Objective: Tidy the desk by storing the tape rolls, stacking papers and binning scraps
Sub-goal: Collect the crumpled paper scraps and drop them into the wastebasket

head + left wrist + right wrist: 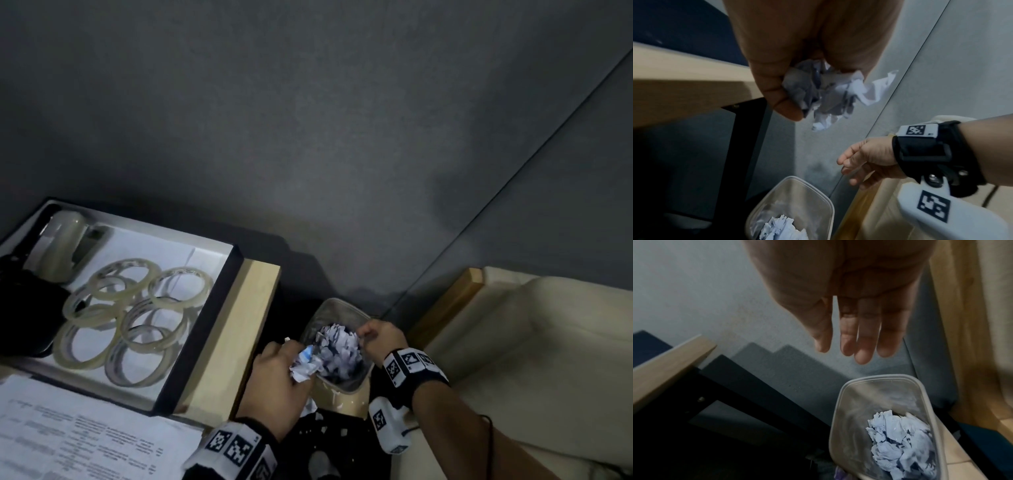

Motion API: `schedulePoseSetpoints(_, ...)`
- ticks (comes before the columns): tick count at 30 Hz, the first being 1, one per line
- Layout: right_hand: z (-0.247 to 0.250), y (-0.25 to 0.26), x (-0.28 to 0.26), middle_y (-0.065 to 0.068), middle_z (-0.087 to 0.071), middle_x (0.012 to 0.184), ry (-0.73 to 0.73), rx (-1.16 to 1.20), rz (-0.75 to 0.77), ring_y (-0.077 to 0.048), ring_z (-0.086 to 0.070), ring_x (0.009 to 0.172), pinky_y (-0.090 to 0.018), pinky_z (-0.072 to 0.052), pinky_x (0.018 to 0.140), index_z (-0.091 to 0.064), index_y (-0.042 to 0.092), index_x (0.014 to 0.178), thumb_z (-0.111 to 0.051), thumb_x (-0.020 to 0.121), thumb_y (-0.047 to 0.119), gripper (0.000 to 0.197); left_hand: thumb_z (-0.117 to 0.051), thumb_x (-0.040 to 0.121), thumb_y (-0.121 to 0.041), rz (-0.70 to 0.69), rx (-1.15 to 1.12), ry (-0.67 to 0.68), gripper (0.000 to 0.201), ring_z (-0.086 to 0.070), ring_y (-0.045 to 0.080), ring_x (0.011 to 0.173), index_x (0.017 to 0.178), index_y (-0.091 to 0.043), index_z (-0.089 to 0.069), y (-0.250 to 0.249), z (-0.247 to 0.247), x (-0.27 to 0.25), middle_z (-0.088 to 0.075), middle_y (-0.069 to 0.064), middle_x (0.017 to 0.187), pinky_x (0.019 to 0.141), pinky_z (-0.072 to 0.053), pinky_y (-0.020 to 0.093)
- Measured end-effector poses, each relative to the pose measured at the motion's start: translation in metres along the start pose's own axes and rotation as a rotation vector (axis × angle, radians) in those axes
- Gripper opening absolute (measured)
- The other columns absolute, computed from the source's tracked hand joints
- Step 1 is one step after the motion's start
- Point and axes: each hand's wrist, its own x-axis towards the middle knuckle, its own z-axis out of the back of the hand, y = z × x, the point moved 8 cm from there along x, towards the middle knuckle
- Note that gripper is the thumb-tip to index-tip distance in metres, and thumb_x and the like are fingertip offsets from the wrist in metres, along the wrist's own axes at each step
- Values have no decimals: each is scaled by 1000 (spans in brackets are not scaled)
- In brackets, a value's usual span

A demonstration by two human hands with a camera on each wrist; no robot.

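Observation:
My left hand grips a crumpled wad of paper scraps at the near rim of a clear plastic bin. More crumpled scraps lie inside the bin. My right hand hovers over the bin's right side, fingers straight and holding nothing. Several tape rolls lie in a shallow black-edged box on the desk. Printed papers lie at the desk's near left.
The pale wooden desk edge runs just left of the bin, with a black desk leg below. A cream sofa stands to the right. A tape dispenser sits in the box. Grey wall behind.

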Motion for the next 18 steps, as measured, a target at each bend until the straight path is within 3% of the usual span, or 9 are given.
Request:
schedulePoseSetpoints(3, 3, -15, -3, -1, -64, 84, -21, 85, -39, -19, -59, 81, -21, -46, 74, -59, 31, 64, -55, 82, 6, 31, -68, 78, -29, 4, 8, 10, 26, -58, 20, 89, 104, -25, -64, -8, -14, 17, -51, -1, 96, 84, -50, 31)
schedulePoseSetpoints(8, 13, -47, -14, 5, -60, 65, -31, 173, -62, -21, -58, 71, -32, -52, 73, -62, 28, 63, -67, 77, 6, 27, -70, 74, -30, 68, 63, 76, 38, -58, 27, 99, 111, -23, -63, -10, -45, 52, -52, 6, 106, 91, -48, 33)
schedulePoseSetpoints(14, 19, -91, -25, 0, -67, 79, -69, 286, -84, -20, -64, 82, -36, -53, 82, -65, 27, 72, -72, 76, 8, 21, -70, 74, -39, 153, 132, 189, 48, -53, 28, 105, 118, -27, -55, 3, -89, 90, -49, 8, 114, 93, -47, 36)
schedulePoseSetpoints(18, 14, -120, -34, -1, -69, 84, -74, 356, -111, -20, -64, 86, -39, -52, 85, -67, 28, 72, -73, 76, 5, 23, -71, 73, -35, 202, 143, 217, 51, -54, 30, 106, 120, -25, -53, 13, -110, 105, -47, 9, 116, 91, -49, 38)
